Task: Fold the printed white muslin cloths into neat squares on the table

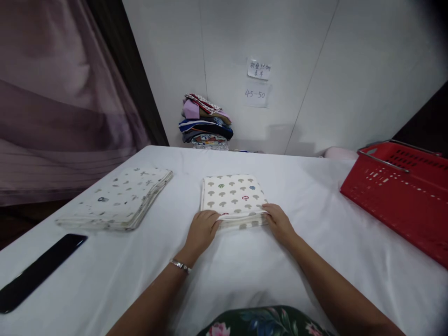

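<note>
A white cloth with a mushroom print [233,193] lies folded into a layered square on the white-covered table [245,266]. At its near left corner, my left hand [203,228] pinches the edge between thumb and fingers. My right hand [279,221] grips the near right corner in the same way. Between the two hands the upper layer's edge sits slightly back, and a lower layer shows beneath it. A silvery bracelet circles my left wrist.
Left of the cloth lies a folded stack of printed white fabric [122,198], with a black phone-like slab [38,270] nearer me. A red plastic basket [395,191] stands at the right. Behind the table's far edge rises a pile of folded clothes [206,123] against the wall.
</note>
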Tool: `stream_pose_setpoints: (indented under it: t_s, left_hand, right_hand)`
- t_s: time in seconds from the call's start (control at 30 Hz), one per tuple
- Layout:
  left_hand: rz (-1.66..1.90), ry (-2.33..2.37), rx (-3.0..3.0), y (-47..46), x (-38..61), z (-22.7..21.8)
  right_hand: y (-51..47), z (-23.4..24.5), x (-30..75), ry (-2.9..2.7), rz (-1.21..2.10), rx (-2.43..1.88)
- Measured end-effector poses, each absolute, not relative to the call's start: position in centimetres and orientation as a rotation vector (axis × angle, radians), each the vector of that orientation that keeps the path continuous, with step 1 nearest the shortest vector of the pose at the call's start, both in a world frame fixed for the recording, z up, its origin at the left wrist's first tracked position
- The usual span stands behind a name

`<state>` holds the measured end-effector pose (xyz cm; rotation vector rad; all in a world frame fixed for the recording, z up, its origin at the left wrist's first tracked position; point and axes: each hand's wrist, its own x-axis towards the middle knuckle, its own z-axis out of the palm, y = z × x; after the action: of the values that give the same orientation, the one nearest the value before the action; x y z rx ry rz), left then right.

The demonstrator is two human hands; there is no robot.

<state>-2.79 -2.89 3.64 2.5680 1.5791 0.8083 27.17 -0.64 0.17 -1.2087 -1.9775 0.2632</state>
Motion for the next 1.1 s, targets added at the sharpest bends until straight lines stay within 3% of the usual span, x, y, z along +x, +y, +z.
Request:
stream_pose_setpoints:
  t_s: [0.27,0.57,0.9,1.1]
  left_hand:
    - [0.771,1.687,2.479,-2.8,-2.2,3.9]
    - [1.017,1.729,2.589,-3.1,-1.6,3.1]
    - [0.901,1.746,2.560,-2.2,-1.2,3.7]
    - [0.872,1.843,2.565,-2.1,-0.8,3.9]
  right_hand:
    - [-0.5,0.6,26.6,-1.883,0.325,-1.147]
    - [-0.3,0.8,26.3,-1.899,0.254,-1.208]
    - [-1.7,2.1,25.1,-2.087,0.027,-1.032]
    - [-3.0,1.7,23.0,-2.283,0.082,-0.783]
